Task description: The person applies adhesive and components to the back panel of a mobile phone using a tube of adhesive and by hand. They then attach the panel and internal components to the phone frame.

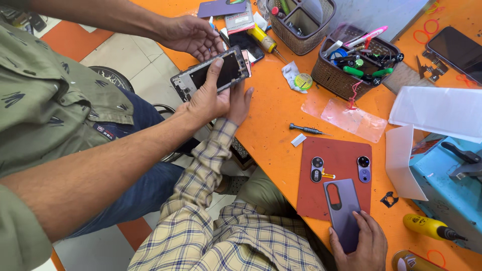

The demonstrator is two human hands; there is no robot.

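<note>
Head view

1. Hidden or unclear: the person's left hand (242,103), in a plaid sleeve, reaches up beneath the opened phone frame (211,75). A co-worker's hand (206,100) covers most of it, so it cannot be determined whether it grasps the frame or only touches it. The frame is off the orange table (271,115), past its left edge. The co-worker's second hand (193,35) is cupped just above the frame. The contents of the baskets are too cluttered to identify.
2. The right hand (364,243) lies flat and unclenched on the lower end of the purple back cover (342,208), which partly overlaps the red mat (341,155). The wrist is cut off by the picture edge.
3. Count:
   - two camera modules (317,169) on the mat
   - one screwdriver (306,130)
   - two wicker baskets (329,75)
   - one dark phone (459,50), cut off at the right
</note>
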